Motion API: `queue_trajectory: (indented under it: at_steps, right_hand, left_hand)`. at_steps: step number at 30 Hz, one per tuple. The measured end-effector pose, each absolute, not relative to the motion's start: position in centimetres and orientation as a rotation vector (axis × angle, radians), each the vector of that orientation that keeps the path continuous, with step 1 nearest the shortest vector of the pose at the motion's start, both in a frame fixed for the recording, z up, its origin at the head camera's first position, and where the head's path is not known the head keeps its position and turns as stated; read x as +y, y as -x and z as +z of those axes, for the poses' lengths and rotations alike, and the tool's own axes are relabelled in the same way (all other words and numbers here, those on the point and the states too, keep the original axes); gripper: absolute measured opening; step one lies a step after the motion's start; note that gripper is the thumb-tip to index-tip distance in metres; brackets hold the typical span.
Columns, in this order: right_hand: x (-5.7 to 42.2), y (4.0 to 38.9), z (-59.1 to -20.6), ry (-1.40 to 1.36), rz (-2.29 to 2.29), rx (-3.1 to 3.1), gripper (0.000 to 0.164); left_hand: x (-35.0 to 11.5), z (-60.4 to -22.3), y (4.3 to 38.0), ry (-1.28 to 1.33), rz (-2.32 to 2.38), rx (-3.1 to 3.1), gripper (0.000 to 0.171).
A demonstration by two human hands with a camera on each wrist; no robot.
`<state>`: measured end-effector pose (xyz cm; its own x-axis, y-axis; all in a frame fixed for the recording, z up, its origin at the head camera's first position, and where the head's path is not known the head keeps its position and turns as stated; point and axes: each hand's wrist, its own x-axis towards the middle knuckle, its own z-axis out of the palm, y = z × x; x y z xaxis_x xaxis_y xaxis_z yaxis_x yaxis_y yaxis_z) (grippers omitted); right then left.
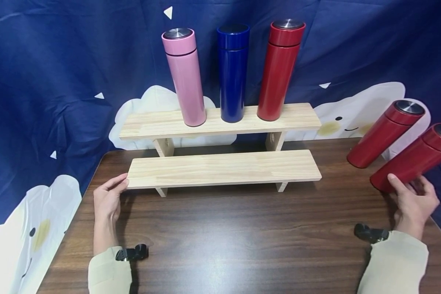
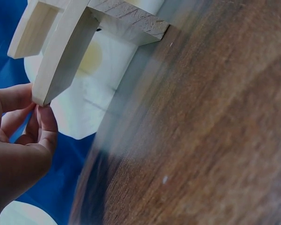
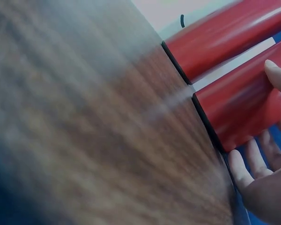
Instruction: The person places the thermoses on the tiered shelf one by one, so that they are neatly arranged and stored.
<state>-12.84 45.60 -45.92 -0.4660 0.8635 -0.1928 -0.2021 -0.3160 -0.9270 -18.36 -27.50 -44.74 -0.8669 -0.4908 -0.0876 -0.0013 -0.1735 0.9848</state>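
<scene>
My left hand (image 1: 108, 200) pinches the left end of the lower step of a pale wooden two-tier stand (image 1: 224, 168). In the left wrist view its fingers lie on both sides of the board end (image 2: 41, 96). Far to the right, my right hand (image 1: 416, 200) holds the lower part of a red flask (image 1: 413, 161), which stands on the table. The right wrist view has the thumb across this flask (image 3: 243, 101) and the other fingers at its far side, their tips partly hidden. Just beside it stands another red flask (image 1: 382, 136).
On the stand's upper step are a pink flask (image 1: 186, 83), a blue flask (image 1: 233, 79) and a red flask (image 1: 280, 77). A dark brown wooden table (image 1: 220, 245) carries the stand. Behind hangs a blue cloth (image 1: 59, 53) with white clouds.
</scene>
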Motion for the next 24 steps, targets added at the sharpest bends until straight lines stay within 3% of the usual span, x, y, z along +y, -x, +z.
queue_trajectory:
  at_steps: [8,24]
  right_hand:
    - [45.73,13.14,-46.27,0.990,1.921,-1.232,0.090]
    - [45.53,13.39,-46.55,0.950,1.830,-1.246,0.088]
  left_hand:
    - [-27.61,-44.84,18.42,-0.566,-2.104,-1.772,0.024]
    - [-27.45,-44.48,18.74,-0.547,-2.114,-1.768,0.024]
